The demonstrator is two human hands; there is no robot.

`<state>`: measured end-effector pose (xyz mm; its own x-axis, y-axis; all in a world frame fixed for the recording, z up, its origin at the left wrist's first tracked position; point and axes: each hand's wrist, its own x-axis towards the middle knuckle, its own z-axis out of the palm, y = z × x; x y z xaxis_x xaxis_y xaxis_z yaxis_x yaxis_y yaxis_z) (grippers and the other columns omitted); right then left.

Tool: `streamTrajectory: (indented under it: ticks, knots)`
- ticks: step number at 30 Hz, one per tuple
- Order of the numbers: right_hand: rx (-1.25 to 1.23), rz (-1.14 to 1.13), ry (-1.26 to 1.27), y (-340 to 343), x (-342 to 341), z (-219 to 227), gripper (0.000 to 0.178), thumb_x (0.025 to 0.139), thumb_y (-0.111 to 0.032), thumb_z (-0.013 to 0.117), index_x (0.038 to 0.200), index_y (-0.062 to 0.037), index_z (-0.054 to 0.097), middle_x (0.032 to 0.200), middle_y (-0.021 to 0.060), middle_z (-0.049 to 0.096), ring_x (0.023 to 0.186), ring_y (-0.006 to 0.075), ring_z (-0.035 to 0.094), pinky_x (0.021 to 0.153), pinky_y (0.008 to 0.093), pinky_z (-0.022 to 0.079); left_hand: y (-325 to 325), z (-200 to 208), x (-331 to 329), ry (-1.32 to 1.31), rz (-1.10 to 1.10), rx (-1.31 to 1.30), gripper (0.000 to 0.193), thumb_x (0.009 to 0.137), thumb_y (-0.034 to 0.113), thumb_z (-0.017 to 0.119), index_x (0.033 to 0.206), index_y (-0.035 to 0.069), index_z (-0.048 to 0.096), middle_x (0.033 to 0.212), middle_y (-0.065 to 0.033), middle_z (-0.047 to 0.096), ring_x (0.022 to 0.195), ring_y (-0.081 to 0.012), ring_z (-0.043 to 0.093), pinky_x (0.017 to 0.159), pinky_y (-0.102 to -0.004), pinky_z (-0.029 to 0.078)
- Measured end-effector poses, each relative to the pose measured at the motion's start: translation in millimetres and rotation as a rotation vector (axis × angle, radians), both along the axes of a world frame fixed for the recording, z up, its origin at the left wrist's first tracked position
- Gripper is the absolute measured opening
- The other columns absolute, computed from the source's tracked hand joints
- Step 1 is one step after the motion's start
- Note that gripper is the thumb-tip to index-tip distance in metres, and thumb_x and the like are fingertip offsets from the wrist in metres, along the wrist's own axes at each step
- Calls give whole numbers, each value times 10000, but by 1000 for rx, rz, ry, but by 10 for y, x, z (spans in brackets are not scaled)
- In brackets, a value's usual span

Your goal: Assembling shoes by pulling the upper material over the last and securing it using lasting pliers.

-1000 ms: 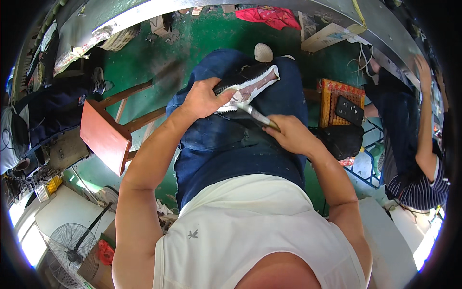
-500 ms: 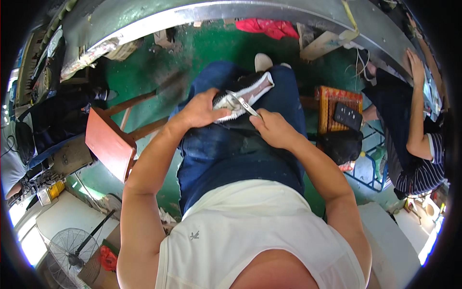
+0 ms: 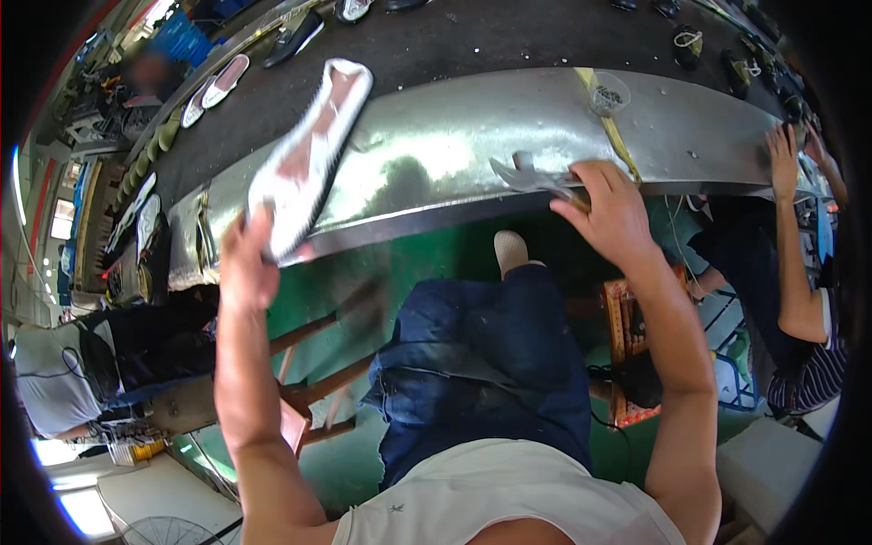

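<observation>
The dark shoe upper with a white-edged, brownish underside [image 3: 307,162] has come up off the blue-jeaned lap [image 3: 481,354] and is now over the silver metal bench edge [image 3: 699,136], its near end gripped in the left hand [image 3: 247,259]. The silver metal hand tool with a hooked head [image 3: 529,179] has left the shoe; the right hand [image 3: 607,213] curls around its handle. Whether the tool touches the bench, I can't tell.

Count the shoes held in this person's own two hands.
1: the shoe in the left hand, underside showing, at the metal bench edge. The right hand holds a metal tool instead. No second held shoe appears hidden.
</observation>
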<state>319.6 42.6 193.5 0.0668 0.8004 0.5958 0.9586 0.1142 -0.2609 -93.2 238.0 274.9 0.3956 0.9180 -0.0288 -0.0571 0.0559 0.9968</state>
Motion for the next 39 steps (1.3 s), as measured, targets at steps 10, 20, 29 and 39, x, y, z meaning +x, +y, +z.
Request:
streamTrajectory:
  ticks: [10, 20, 29, 39]
  knots:
    - [-77, -13, 52, 589, 420, -83, 478, 804, -330, 798, 1120, -24, 611, 1042, 147, 643, 981, 365, 616, 864, 462, 502, 3059, -337, 1033, 1490, 130, 1183, 539, 849, 118, 681, 1346, -11, 520, 1353, -247, 583, 1217, -395, 588, 1045, -428, 486]
    - [-147, -12, 108, 655, 518, -15, 510, 700, -263, 851, 1092, -29, 624, 1038, 142, 646, 963, 348, 627, 853, 461, 500, 3659, -357, 1333, 1520, 164, 908, 265, 883, 171, 550, 1067, 140, 738, 1089, -189, 718, 1040, -377, 680, 936, -465, 529]
    - [-212, -20, 141, 673, 593, 15, 549, 628, -236, 868, 1088, -52, 632, 1044, 122, 616, 931, 327, 614, 821, 444, 489, 4240, -800, 3451, 1442, -58, 1177, 519, 900, 193, 593, 1373, 1, 500, 1397, -212, 548, 1275, -367, 557, 1060, -447, 469]
    - [-259, 81, 232, 685, 690, 48, 650, 535, -239, 854, 1115, -44, 633, 1051, 110, 610, 890, 294, 629, 752, 436, 493, 4621, -931, 4426, 1472, -147, 1158, 405, 947, 167, 607, 1265, -53, 490, 1260, -284, 615, 1142, -431, 643, 996, -461, 514]
